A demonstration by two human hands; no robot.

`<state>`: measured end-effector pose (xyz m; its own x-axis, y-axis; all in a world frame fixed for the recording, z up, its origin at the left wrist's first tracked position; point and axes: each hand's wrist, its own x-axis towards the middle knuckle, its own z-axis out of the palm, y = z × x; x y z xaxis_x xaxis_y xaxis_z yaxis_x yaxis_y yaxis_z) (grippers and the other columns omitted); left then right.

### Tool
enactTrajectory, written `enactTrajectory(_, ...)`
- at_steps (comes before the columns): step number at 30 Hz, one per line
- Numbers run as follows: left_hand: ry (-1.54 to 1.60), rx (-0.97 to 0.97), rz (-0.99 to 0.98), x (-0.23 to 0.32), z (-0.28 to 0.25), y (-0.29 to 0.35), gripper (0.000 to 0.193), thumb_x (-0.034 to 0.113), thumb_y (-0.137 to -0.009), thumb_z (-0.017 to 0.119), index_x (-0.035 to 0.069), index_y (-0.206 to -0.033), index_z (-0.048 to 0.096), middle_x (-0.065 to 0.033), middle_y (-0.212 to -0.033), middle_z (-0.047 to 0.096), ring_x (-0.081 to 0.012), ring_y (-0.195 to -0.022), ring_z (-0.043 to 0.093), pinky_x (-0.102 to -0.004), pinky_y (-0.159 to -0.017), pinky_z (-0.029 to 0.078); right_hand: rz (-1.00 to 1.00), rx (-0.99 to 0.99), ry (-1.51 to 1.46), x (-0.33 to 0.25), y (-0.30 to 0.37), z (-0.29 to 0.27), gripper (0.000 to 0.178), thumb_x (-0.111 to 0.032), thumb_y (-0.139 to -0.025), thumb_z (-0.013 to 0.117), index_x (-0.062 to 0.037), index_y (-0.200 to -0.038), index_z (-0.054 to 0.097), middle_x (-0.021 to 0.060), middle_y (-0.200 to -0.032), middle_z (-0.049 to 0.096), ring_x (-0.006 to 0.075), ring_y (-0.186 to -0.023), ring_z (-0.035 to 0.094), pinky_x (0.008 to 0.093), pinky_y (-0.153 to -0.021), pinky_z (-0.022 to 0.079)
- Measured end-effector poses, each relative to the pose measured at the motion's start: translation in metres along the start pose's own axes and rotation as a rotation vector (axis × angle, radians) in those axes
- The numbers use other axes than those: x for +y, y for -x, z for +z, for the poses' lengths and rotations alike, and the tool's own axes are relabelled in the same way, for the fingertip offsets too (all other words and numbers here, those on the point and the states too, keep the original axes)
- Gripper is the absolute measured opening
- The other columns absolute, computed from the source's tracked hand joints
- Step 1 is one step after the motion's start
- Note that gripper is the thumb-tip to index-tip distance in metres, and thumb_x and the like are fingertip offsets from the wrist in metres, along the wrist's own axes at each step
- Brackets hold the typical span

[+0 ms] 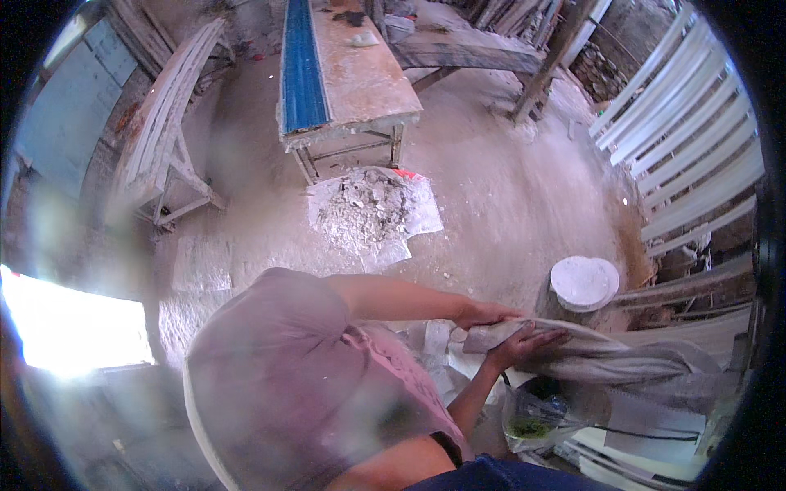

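Observation:
A long, pale grey-white cloth [614,356] stretches to the right from my hands, bunched and twisted along its length. My left hand [490,314] grips its near end from the upper side. Just below, my right hand [524,345] holds the same end, with fingers pointing right along the folds. Part of each hand's grip is hidden by the cloth. Under the cloth lies a clear plastic bag [530,421] with something green inside. A round white tub [583,282] stands on the floor beyond the cloth.
White slats [688,123] lean along the right side. A crumpled sheet heaped with white rubble [372,213] lies on the dusty floor. Behind it stands a plaster-marked table [368,82] with a blue strip [303,74]. Another bench [160,123] is at the left.

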<state>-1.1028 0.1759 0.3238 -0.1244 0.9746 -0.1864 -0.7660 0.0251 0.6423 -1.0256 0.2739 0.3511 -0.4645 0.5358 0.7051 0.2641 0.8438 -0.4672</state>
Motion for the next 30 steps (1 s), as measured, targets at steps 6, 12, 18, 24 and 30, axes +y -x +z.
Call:
enactTrajectory(6,-0.331,-0.092,0.020,0.022,-0.049,0.127,0.061,0.054,-0.101,0.041,0.015,-0.149,0.043,-0.0095,-0.143,0.053,-0.0223,-0.132,0.049,-0.0409,-0.111,0.035,-0.010,0.316,0.102,0.024,0.027,0.025,0.053,-0.002,-0.096,0.054,-0.0084,-0.148,0.044,0.0127,-0.151,0.045,0.0341,-0.139,0.043,0.0439,-0.117,0.027)
enactTrajectory(12,-0.129,0.206,0.302,0.005,-0.150,0.341,0.059,0.049,-0.102,0.040,0.018,-0.152,0.037,-0.0085,-0.149,0.046,-0.0247,-0.131,0.049,-0.0447,-0.114,0.032,0.043,0.268,0.164,-0.034,0.062,0.075,0.047,0.000,-0.098,0.046,-0.0030,-0.144,0.047,0.0215,-0.157,0.031,0.0402,-0.142,0.035,0.0464,-0.117,0.027)
enactTrajectory(18,0.248,0.501,0.646,-0.020,-0.195,0.561,0.057,0.044,-0.103,0.040,0.014,-0.152,0.037,-0.0054,-0.147,0.048,-0.0195,-0.132,0.047,-0.0407,-0.112,0.035,0.137,-0.402,0.019,-0.103,0.139,0.203,0.041,-0.011,-0.095,0.052,0.0027,-0.134,0.054,0.0254,-0.145,0.045,0.0405,-0.133,0.043,0.0507,-0.110,0.035)
enactTrajectory(24,0.377,0.821,1.056,-0.067,-0.219,0.712,0.059,0.049,-0.100,0.043,0.018,-0.149,0.041,-0.0010,-0.143,0.052,-0.0178,-0.127,0.049,-0.0406,-0.110,0.036,-0.428,-0.957,-0.573,-0.467,0.204,0.270,0.040,-0.008,-0.089,0.063,-0.0033,-0.129,0.058,0.0215,-0.143,0.046,0.0373,-0.138,0.037,0.0480,-0.111,0.037)
enactTrajectory(30,0.652,0.970,1.436,-0.116,-0.246,0.802,0.062,0.047,-0.099,0.044,0.012,-0.150,0.039,-0.0101,-0.151,0.045,-0.0259,-0.134,0.046,-0.0434,-0.113,0.034,-0.900,-1.273,-0.672,-0.644,0.280,0.368,0.029,-0.005,-0.088,0.066,-0.0050,-0.117,0.064,0.0229,-0.140,0.046,0.0363,-0.138,0.036,0.0411,-0.095,0.055)
